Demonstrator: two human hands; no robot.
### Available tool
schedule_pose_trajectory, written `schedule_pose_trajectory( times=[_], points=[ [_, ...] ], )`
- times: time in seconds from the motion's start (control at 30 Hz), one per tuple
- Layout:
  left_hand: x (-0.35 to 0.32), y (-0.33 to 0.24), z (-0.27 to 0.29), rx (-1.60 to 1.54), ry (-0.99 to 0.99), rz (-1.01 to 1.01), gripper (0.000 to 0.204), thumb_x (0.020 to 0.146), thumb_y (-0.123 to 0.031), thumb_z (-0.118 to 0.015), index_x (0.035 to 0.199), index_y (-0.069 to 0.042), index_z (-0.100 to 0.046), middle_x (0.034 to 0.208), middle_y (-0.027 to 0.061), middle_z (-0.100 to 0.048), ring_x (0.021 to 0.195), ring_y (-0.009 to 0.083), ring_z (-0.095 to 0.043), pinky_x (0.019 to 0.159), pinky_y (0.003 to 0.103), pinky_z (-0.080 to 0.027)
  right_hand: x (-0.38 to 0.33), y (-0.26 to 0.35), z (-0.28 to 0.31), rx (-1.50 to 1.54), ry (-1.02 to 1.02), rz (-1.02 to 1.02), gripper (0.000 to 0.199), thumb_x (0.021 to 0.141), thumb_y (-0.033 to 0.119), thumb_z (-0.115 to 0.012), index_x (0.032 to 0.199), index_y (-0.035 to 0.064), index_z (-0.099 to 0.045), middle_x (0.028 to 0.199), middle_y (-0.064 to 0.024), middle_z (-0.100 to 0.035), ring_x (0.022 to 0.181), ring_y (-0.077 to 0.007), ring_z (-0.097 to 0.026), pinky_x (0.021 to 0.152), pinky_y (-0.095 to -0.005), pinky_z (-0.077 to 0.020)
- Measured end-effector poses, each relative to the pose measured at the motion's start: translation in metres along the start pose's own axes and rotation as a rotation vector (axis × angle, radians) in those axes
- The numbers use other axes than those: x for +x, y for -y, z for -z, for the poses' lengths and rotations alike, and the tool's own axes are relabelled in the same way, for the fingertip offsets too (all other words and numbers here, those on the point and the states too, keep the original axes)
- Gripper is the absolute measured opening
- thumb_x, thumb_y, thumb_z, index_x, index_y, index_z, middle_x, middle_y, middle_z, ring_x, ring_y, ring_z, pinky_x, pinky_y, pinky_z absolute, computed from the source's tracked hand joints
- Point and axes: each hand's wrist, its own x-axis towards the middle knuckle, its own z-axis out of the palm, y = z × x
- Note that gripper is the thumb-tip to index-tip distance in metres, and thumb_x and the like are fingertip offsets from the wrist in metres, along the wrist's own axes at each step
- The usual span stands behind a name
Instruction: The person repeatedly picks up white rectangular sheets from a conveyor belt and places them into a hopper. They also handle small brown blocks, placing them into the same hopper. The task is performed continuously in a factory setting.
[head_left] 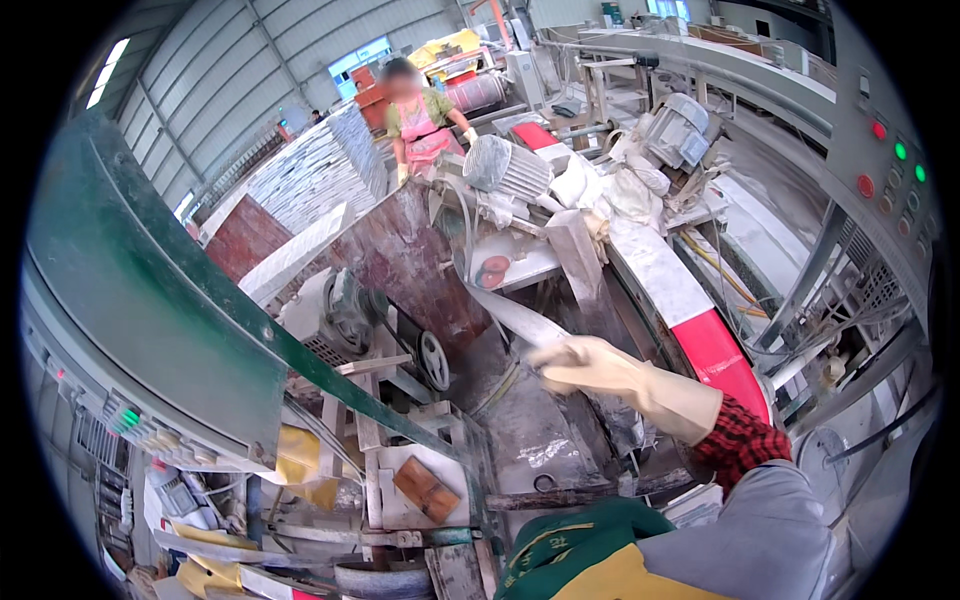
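Gripping a pale stone strip (510, 312) at its near end, my gloved right hand (585, 365) closes over it above the wet, slurry-coated machine bed (540, 440). A brown slab (405, 260) stands just beyond, motors (505, 165) behind, a co-worker (425, 120) farther off in the metal-walled workshop.

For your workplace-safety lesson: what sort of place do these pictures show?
Probably a stone-cutting workshop in a large metal shed: stacked pale slabs, a dusty electric motor, and a control panel with coloured buttons. The person's right hand wears a rubber glove.
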Motion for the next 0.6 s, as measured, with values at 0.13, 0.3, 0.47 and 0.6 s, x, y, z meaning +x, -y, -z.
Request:
schedule_pose_trajectory(
  times=[0.13, 0.3, 0.47, 0.6],
  points=[
    [-0.019, -0.024, -0.023, -0.827, 0.104, 0.123, 0.067, 0.086, -0.028, -0.060, 0.139, 0.001, -0.030, 0.138, 0.0205, -0.039, 0.125, 0.0343, -0.040, 0.102, 0.044, -0.033, -0.033, -0.004, -0.099, -0.100, 0.398, -0.147, 0.040, 0.088, 0.046, -0.057, 0.093, 0.0058, -0.060, 0.072, -0.0088, -0.060, 0.062, -0.0154, -0.055, 0.056, -0.0300, -0.0440],
    [0.004, -0.145, 0.002, -1.275, 0.607, 0.386, 0.074, 0.083, -0.012, -0.061, 0.146, -0.011, -0.022, 0.142, 0.0156, -0.035, 0.127, 0.0258, -0.037, 0.107, 0.037, -0.028, 0.011, 0.162, -0.144, -0.118, 0.466, 0.351, 0.037, 0.092, 0.033, -0.051, 0.065, 0.0064, -0.051, 0.061, -0.0057, -0.052, 0.055, -0.0150, -0.054, 0.050, -0.0316, -0.0400],
    [-0.016, -0.190, -0.001, -1.407, 0.706, 0.360, 0.078, 0.080, 0.002, -0.058, 0.147, -0.014, -0.021, 0.147, 0.0142, -0.029, 0.134, 0.0284, -0.029, 0.109, 0.037, -0.023, 0.042, 0.142, 0.057, -0.141, -0.124, 0.294, 0.036, 0.092, 0.033, -0.052, 0.068, 0.0060, -0.053, 0.063, -0.0058, -0.054, 0.056, -0.0150, -0.054, 0.051, -0.0311, -0.0407],
    [-0.040, -0.177, -0.001, -1.360, 0.743, 0.353, 0.080, 0.080, 0.004, -0.059, 0.147, -0.014, -0.021, 0.150, 0.0080, -0.026, 0.133, 0.0269, -0.032, 0.106, 0.038, -0.030, -0.051, 0.030, 0.056, -0.208, -0.184, -0.261, 0.035, 0.092, 0.034, -0.052, 0.070, 0.0056, -0.054, 0.064, -0.0059, -0.055, 0.057, -0.0151, -0.055, 0.052, -0.0307, -0.0413]
  ],
)
